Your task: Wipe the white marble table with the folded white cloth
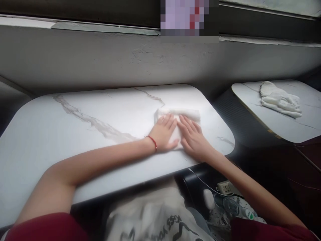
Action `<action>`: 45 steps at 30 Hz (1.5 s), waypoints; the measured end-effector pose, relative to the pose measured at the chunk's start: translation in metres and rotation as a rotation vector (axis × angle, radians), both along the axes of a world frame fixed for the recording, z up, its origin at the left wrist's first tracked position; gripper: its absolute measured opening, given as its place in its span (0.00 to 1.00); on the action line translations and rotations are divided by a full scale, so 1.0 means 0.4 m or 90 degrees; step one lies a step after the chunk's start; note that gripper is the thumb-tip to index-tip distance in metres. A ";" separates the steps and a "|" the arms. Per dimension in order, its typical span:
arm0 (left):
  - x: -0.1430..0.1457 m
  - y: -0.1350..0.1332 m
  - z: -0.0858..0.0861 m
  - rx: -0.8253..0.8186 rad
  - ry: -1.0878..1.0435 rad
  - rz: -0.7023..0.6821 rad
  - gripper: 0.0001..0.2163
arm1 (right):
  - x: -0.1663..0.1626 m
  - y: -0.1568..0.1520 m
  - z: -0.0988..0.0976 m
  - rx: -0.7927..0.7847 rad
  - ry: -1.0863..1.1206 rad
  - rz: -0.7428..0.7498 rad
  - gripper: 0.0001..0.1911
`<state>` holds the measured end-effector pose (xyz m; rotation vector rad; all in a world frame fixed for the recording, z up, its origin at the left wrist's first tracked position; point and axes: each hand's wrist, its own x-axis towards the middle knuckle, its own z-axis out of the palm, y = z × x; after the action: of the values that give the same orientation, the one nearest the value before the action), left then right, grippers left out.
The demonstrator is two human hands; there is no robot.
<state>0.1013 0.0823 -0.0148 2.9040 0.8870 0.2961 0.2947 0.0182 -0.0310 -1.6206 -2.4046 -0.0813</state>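
A folded white cloth [187,113] lies on the white marble table [75,130], toward its right side. My left hand [164,132] lies flat on the cloth's left part, fingers stretched out and together; a red string circles its wrist. My right hand [192,138] rests flat beside it on the cloth's right part, fingers extended. Both palms press down on the fabric, and most of the cloth is hidden beneath them. Only its far rolled edge shows beyond the fingertips.
A second marble table [288,127] stands to the right with a crumpled pile of white cloth [279,99] on it. A grey wall runs behind both. Below the table edge are a white bag [155,217], a power strip [227,187] and cables.
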 end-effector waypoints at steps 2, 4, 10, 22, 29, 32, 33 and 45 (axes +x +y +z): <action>-0.012 0.046 0.000 0.006 0.004 0.033 0.36 | -0.007 0.067 -0.002 -0.001 -0.003 0.014 0.38; -0.027 0.093 -0.001 0.010 0.010 0.063 0.36 | -0.020 0.137 -0.004 0.001 -0.006 0.030 0.37; -0.086 0.218 0.005 0.024 0.015 0.161 0.35 | -0.082 0.333 0.012 0.007 -0.018 0.094 0.33; -0.149 0.319 0.001 0.018 -0.027 0.283 0.34 | -0.177 0.506 0.009 -0.012 0.021 0.122 0.33; -0.149 0.324 -0.004 0.018 -0.039 0.284 0.35 | -0.175 0.504 -0.001 0.013 0.053 0.101 0.32; -0.152 0.317 -0.009 0.029 -0.043 0.281 0.34 | -0.180 0.491 -0.003 0.015 0.060 0.091 0.32; -0.153 0.310 -0.009 0.031 -0.042 0.280 0.34 | -0.184 0.481 -0.004 0.015 0.062 0.085 0.32; -0.182 0.000 0.008 0.015 0.024 0.217 0.34 | -0.192 0.135 -0.003 0.031 0.072 0.110 0.33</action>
<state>0.0285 0.0822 -0.0115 2.7753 1.3939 0.2779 0.2177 0.0722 -0.0323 -1.3529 -2.4250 -0.0169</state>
